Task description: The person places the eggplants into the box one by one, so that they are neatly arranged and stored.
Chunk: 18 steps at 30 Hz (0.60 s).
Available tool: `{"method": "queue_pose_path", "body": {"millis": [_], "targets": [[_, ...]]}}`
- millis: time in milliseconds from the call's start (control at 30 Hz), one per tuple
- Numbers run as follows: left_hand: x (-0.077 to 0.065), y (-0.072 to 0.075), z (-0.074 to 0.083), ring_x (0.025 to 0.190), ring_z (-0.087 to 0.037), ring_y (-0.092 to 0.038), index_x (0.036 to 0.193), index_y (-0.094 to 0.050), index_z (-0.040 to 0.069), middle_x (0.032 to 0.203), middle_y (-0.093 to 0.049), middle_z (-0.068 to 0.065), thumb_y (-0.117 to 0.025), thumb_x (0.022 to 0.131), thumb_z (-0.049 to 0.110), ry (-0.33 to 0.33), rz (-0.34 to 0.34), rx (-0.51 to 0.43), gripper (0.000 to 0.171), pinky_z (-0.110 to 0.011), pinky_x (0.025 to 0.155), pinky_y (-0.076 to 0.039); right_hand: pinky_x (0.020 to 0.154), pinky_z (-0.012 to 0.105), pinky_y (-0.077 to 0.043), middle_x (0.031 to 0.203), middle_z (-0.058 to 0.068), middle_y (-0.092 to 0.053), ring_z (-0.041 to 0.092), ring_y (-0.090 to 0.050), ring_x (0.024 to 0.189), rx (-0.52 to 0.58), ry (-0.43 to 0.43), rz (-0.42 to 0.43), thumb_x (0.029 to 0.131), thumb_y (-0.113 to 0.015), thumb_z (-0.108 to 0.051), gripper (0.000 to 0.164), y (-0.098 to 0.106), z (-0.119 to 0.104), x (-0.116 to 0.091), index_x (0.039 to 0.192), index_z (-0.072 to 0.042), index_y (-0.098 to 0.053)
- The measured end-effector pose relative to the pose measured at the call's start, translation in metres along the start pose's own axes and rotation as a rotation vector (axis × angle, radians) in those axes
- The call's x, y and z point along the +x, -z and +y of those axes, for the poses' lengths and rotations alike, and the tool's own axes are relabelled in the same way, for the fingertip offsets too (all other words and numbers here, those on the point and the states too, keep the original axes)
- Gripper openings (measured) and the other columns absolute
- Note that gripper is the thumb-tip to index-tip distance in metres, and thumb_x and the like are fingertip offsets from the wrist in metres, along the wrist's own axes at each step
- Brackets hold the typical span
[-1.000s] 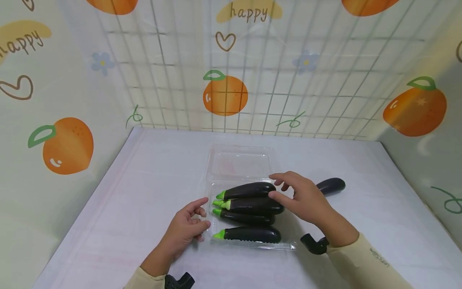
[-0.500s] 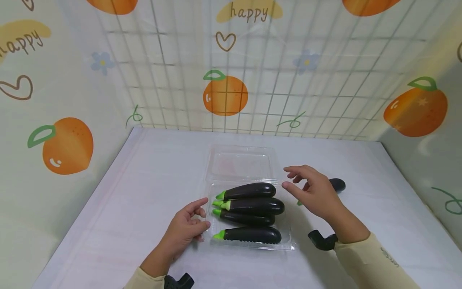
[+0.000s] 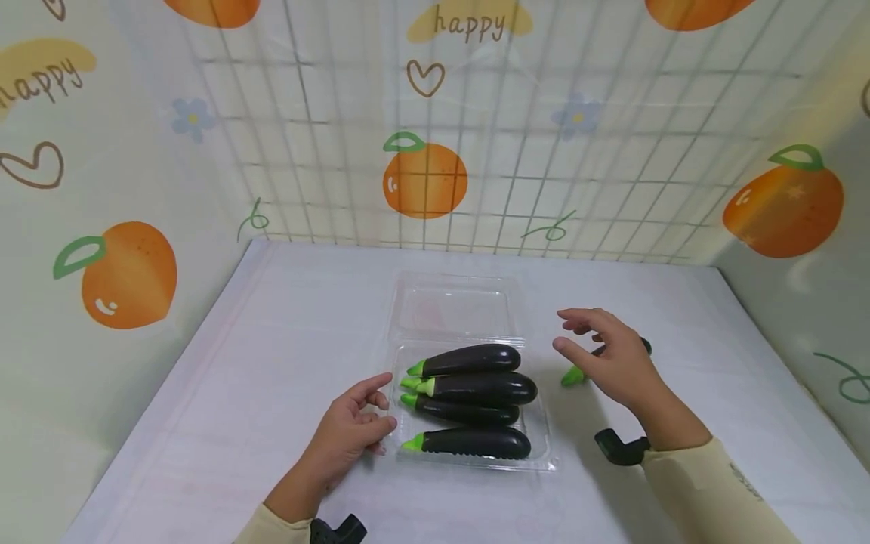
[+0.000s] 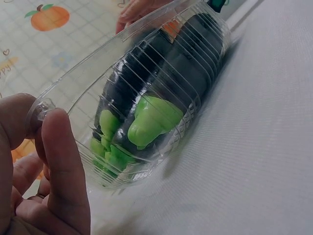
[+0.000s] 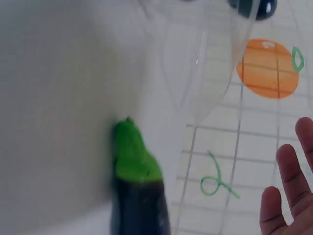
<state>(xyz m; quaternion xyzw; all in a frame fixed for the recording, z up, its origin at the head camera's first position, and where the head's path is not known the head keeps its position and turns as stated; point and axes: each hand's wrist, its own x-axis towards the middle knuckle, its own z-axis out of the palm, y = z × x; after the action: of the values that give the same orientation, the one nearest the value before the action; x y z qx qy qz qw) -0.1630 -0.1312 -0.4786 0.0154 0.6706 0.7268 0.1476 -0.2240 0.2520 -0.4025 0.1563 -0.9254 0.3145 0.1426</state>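
A clear plastic clamshell box [image 3: 541, 438] stands on the table with its lid [image 3: 457, 306] laid back behind it. Several black eggplants [image 3: 485, 388] with green stems lie side by side inside, stems toward the left. My left hand [image 3: 345, 432] is at the box's left end; in the left wrist view its thumb and a finger [image 4: 61, 147] pinch the corner of the rim. Holding nothing, my right hand [image 3: 612, 366] hovers right of the box with fingers apart. Under it lies a loose eggplant [image 5: 139, 169], partly hidden by the hand in the head view.
White cloth covers the table [image 3: 306, 302]. A printed curtain [image 3: 326, 166] with oranges and a wire grid behind it closes off the back, and similar sheets stand left and right. A black wrist mount [image 3: 620, 447] sits on the right forearm.
My right hand has moved away from the eggplants in the box to the right, over the loose eggplant, whose green stem now shows. My left hand and the box have stayed put.
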Motion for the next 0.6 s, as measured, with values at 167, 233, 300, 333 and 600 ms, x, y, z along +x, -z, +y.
{"method": "queue_pose_path", "body": {"millis": [167, 233, 300, 333, 600], "targets": [[0.000, -0.001, -0.001, 0.061, -0.006, -0.048, 0.149, -0.050, 0.013, 0.106, -0.049, -0.005, -0.070, 0.085, 0.000, 0.000, 0.010, 0.014, 0.068, -0.021, 0.055, -0.054, 0.090, 0.046, -0.043, 0.121, 0.012, -0.065, 0.026, -0.055, 0.111, 0.003, -0.026, -0.013, 0.093, -0.073, -0.028, 0.045, 0.006, 0.012, -0.003, 0.134, -0.010, -0.062], [-0.001, -0.001, -0.001, 0.061, -0.006, -0.048, 0.148, -0.050, 0.013, 0.106, -0.049, -0.005, -0.071, 0.085, 0.000, 0.006, 0.011, 0.011, 0.068, -0.021, 0.055, -0.054, 0.092, 0.049, -0.043, 0.123, 0.012, -0.064, 0.027, -0.054, 0.114, -0.001, -0.044, -0.019, 0.093, -0.073, -0.029, 0.047, 0.007, 0.016, -0.004, 0.134, -0.010, -0.062], [-0.001, 0.000, -0.001, 0.061, -0.006, -0.048, 0.149, -0.050, 0.014, 0.106, -0.049, -0.006, -0.071, 0.085, -0.001, 0.008, 0.008, 0.007, 0.068, -0.021, 0.055, -0.054, 0.093, 0.051, -0.043, 0.125, 0.013, -0.062, 0.029, -0.053, 0.116, -0.008, -0.061, -0.023, 0.092, -0.074, -0.031, 0.049, 0.009, 0.019, -0.006, 0.134, -0.009, -0.062], [-0.001, 0.000, -0.001, 0.061, -0.006, -0.048, 0.149, -0.050, 0.014, 0.106, -0.049, -0.006, -0.071, 0.085, -0.001, 0.009, 0.007, 0.005, 0.068, -0.021, 0.055, -0.054, 0.094, 0.054, -0.043, 0.126, 0.013, -0.062, 0.030, -0.053, 0.118, -0.008, -0.069, -0.023, 0.092, -0.074, -0.032, 0.050, 0.010, 0.021, -0.007, 0.135, -0.009, -0.061], [-0.001, -0.001, -0.001, 0.060, -0.005, -0.047, 0.149, -0.049, 0.013, 0.106, -0.049, -0.005, -0.071, 0.086, -0.001, 0.004, -0.004, -0.009, 0.069, -0.021, 0.055, -0.054, 0.099, 0.061, -0.039, 0.134, 0.017, -0.055, 0.035, -0.048, 0.122, 0.012, -0.104, -0.021, 0.090, -0.077, -0.031, 0.056, 0.019, 0.033, -0.010, 0.137, -0.005, -0.059]]}}
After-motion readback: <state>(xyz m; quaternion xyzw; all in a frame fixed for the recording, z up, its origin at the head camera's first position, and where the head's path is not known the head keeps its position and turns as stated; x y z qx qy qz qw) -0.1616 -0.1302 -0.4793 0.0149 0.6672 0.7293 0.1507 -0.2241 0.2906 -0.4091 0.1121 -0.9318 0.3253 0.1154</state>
